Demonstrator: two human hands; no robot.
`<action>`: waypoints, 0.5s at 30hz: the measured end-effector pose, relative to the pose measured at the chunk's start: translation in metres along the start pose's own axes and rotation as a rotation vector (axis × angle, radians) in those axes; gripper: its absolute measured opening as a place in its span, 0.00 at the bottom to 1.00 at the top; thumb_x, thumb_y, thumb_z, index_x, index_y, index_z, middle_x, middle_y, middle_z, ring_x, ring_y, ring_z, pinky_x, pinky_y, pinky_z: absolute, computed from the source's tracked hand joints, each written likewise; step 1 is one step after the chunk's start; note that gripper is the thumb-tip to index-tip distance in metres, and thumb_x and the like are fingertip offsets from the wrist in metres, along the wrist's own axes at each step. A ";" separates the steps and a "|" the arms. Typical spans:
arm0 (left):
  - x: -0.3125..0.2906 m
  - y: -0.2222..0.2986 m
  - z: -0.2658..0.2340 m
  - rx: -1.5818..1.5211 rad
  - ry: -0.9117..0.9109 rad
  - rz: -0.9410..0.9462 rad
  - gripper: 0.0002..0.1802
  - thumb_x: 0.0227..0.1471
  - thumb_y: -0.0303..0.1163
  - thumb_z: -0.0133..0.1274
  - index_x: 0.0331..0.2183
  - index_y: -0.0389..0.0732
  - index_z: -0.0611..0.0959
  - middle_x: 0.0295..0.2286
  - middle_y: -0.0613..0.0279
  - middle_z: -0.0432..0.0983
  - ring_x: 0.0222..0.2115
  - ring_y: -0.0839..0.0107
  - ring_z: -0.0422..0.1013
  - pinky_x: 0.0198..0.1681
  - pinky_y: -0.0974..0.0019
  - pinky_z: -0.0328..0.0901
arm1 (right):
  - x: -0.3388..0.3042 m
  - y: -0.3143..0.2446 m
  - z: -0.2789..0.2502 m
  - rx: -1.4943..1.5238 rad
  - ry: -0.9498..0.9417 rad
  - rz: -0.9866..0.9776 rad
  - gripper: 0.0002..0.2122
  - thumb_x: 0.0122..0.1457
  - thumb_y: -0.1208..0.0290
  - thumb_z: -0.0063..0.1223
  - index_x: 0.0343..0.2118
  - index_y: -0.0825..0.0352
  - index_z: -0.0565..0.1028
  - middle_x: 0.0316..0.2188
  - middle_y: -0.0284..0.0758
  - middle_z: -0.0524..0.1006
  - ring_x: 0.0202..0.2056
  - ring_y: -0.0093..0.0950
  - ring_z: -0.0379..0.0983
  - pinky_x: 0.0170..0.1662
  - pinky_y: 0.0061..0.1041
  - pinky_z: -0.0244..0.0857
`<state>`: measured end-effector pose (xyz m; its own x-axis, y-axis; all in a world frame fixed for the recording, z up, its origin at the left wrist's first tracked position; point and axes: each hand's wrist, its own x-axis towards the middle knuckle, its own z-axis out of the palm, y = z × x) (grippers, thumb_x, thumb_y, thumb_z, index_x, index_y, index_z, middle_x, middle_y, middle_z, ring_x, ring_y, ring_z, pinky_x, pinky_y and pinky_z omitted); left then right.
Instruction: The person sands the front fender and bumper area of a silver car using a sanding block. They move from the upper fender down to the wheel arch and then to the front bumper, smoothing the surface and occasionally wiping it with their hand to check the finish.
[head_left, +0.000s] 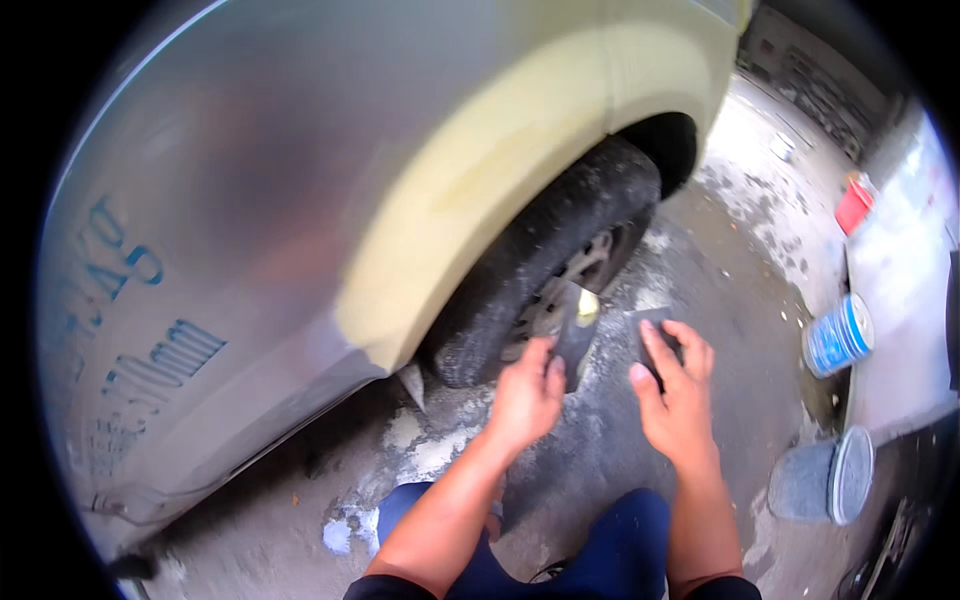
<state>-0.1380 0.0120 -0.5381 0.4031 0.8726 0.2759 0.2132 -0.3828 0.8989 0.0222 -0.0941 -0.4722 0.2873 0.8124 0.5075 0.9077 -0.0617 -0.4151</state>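
My left hand (524, 400) is closed round a dark, flat putty spreader (573, 348), with a dab of pale yellow paste (588, 305) near its upper end. Facing it, my right hand (682, 400) grips a second dark flat spreader (637, 338), its fingers partly covering the piece. A small gap separates the two tools. Just beyond my hands is the wheel (550, 250) of a grey vehicle (270, 140). Pale yellow filler (480, 150) coats the bodywork round the wheel arch. Neither hand touches the vehicle.
At the right stand a blue and white can (838, 336) and a grey bucket (800, 482). Farther back is a red container (854, 206). White residue (430, 450) marks the concrete floor (720, 330) beside the tyre. My bent knees (625, 540) are below my hands.
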 end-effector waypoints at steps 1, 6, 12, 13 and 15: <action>0.000 0.005 -0.001 -0.036 0.004 -0.011 0.16 0.58 0.30 0.50 0.47 0.36 0.73 0.29 0.39 0.78 0.31 0.42 0.77 0.35 0.51 0.70 | -0.004 0.007 0.003 -0.002 0.014 -0.016 0.20 0.55 0.69 0.58 0.52 0.62 0.77 0.52 0.41 0.68 0.52 0.45 0.62 0.56 0.41 0.59; 0.000 -0.011 -0.003 -0.228 0.013 -0.018 0.14 0.61 0.26 0.47 0.48 0.32 0.72 0.31 0.51 0.81 0.32 0.69 0.77 0.36 0.66 0.69 | -0.005 0.008 0.015 0.035 -0.056 -0.063 0.19 0.54 0.69 0.59 0.51 0.58 0.77 0.52 0.40 0.67 0.53 0.45 0.62 0.56 0.43 0.58; -0.001 -0.003 -0.002 -0.228 -0.112 -0.126 0.13 0.61 0.24 0.46 0.47 0.32 0.72 0.30 0.65 0.77 0.30 0.83 0.68 0.36 0.76 0.63 | 0.007 0.009 0.013 0.045 -0.038 -0.135 0.19 0.53 0.70 0.59 0.50 0.57 0.77 0.53 0.39 0.67 0.54 0.44 0.61 0.56 0.44 0.57; -0.001 0.000 -0.003 -0.219 -0.143 -0.153 0.12 0.62 0.22 0.45 0.47 0.31 0.73 0.33 0.67 0.77 0.34 0.85 0.67 0.39 0.78 0.62 | 0.008 0.009 0.012 0.049 -0.031 -0.140 0.19 0.53 0.70 0.59 0.50 0.56 0.78 0.53 0.38 0.67 0.54 0.44 0.61 0.56 0.44 0.57; -0.001 0.006 -0.008 -0.194 -0.166 -0.143 0.12 0.62 0.23 0.46 0.47 0.32 0.74 0.31 0.68 0.77 0.32 0.85 0.66 0.38 0.78 0.62 | 0.005 0.012 0.016 0.053 -0.115 -0.174 0.19 0.53 0.70 0.59 0.50 0.57 0.78 0.52 0.37 0.68 0.54 0.44 0.61 0.56 0.43 0.57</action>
<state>-0.1444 0.0109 -0.5302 0.5248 0.8457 0.0963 0.1111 -0.1802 0.9773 0.0300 -0.0811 -0.4870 0.0883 0.8690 0.4869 0.9224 0.1132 -0.3692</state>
